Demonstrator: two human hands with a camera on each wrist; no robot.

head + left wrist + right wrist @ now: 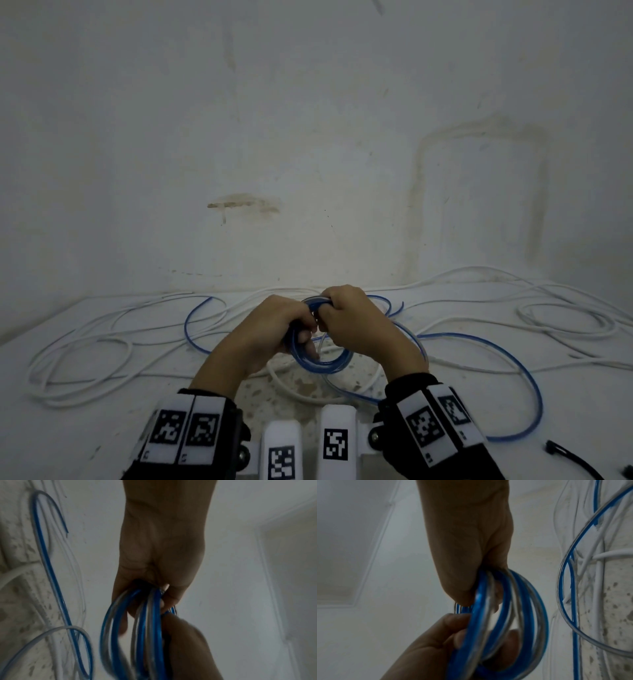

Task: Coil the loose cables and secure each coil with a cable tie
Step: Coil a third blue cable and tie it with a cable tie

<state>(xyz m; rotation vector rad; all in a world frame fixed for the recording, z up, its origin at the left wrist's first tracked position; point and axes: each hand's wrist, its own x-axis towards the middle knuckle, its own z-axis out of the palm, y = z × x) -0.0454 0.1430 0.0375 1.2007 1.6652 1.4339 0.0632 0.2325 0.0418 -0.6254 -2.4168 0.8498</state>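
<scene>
A blue cable coil (320,364) of several loops hangs above the table centre, gripped at its top by both hands. My left hand (274,330) curls round the left side of the loops; my right hand (346,318) grips them just to the right, knuckles touching. In the left wrist view the left hand (159,563) holds the blue coil (145,635), with the right hand (188,649) below. In the right wrist view the right hand (467,555) holds the coil (496,628) and the left hand (428,649) pinches it. The loose blue tail (507,363) trails right across the table.
Loose white cables (85,356) sprawl over the white table (113,428), more white loops (565,318) lie at the right. Black cable ties (572,460) lie at the front right edge. A stained white wall (308,137) rises behind the table.
</scene>
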